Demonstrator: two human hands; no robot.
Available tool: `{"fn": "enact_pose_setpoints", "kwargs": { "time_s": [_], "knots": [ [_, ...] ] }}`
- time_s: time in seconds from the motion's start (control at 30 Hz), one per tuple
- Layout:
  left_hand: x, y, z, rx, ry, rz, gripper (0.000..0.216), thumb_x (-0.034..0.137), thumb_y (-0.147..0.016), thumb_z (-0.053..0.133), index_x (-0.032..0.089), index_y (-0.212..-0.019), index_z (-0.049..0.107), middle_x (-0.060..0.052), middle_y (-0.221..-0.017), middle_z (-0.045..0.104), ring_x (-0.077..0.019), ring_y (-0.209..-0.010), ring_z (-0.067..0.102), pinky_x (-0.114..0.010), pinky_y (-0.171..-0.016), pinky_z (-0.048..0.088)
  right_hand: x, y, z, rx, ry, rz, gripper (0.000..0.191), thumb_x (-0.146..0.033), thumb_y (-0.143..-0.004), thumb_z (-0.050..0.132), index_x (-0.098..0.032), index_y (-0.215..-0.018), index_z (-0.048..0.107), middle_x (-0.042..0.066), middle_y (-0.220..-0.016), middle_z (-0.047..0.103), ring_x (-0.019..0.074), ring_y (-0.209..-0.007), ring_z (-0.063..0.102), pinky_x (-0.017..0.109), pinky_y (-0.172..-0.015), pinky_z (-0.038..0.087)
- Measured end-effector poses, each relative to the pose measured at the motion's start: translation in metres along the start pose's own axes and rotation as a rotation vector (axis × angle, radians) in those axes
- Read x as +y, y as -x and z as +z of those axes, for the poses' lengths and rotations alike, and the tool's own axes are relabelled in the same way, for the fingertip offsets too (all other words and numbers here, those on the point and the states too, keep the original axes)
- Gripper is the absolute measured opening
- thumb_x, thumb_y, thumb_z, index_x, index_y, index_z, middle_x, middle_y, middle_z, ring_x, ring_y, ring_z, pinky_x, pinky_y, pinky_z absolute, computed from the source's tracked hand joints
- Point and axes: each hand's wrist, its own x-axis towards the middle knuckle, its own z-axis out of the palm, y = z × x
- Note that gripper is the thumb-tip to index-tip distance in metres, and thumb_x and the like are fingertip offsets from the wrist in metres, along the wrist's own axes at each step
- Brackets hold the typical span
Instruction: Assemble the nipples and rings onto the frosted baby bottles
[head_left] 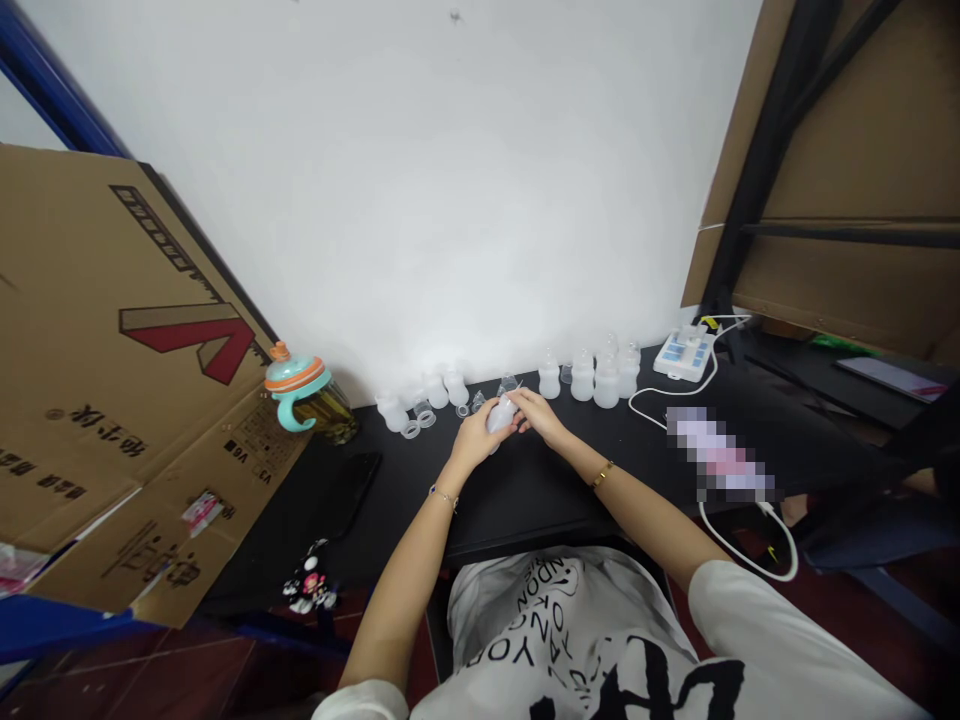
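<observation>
My left hand (478, 440) is wrapped round a small milky-white baby bottle (501, 413), held tilted just above the black table. The fingers of my right hand (540, 415) are closed at the bottle's top end; what they pinch there is too small to make out. Just behind my hands lies a clear teat part (509, 383). To the left stand several open white bottles (454, 388), with clear collar rings (424, 415) lying in front of them. On the right, several bottles with clear tops (607, 380) stand upright in a group.
A lidded drink jug (307, 395) and a black phone (352, 492) with a charm strap (310, 582) are on the left, near a cardboard sheet (90, 330). A power strip (684, 352), its white cable and a blurred-out phone (718, 450) lie on the right. A white wall (465, 200) backs the table.
</observation>
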Motion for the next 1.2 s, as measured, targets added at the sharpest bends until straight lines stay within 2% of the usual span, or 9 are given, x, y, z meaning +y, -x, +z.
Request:
{"fn": "enact_pose_setpoints", "kwargs": {
  "time_s": [0.2,0.6,1.0,1.2],
  "knots": [
    [0.0026,0.0008,-0.001,-0.016,-0.095,0.001,0.066,0.045,-0.086,0.077,0.022,-0.145,0.06,-0.011,-0.128,0.074,-0.0298,-0.115,0.071,-0.035,-0.096,0.052,0.0011,-0.0008,-0.0004,-0.002,0.031,0.012,0.018,-0.032,-0.103,0.059,-0.017,-0.097,0.067,-0.001,-0.077,0.065,0.0073,-0.052,0.062,0.013,-0.038,0.046],
    [0.0004,-0.0002,0.0002,-0.038,-0.203,0.006,0.064,0.046,-0.088,0.075,0.024,-0.145,0.06,-0.01,-0.128,0.075,-0.0299,-0.117,0.071,-0.033,-0.094,0.052,0.0021,-0.0006,-0.0005,0.002,0.068,0.025,0.019,-0.034,-0.103,0.059,-0.017,-0.095,0.065,-0.001,-0.078,0.066,0.0078,-0.053,0.062,0.013,-0.037,0.044],
    [0.0071,0.0024,-0.0023,-0.044,-0.202,-0.01,0.069,0.045,-0.089,0.074,0.023,-0.151,0.054,-0.011,-0.14,0.07,-0.0321,-0.124,0.068,-0.036,-0.099,0.051,0.0035,-0.0014,-0.0008,0.006,0.088,0.039,0.02,-0.036,-0.103,0.059,-0.017,-0.097,0.066,-0.001,-0.076,0.066,0.0072,-0.051,0.062,0.012,-0.038,0.043],
    [0.0053,0.0014,-0.0015,-0.041,-0.194,-0.02,0.069,0.045,-0.088,0.076,0.025,-0.15,0.055,-0.011,-0.134,0.072,-0.0314,-0.121,0.069,-0.035,-0.098,0.051,0.0039,-0.0023,-0.0002,0.015,0.107,0.045,0.021,-0.036,-0.104,0.058,-0.018,-0.1,0.067,-0.001,-0.077,0.068,0.007,-0.05,0.062,0.012,-0.038,0.043]
  ]
}}
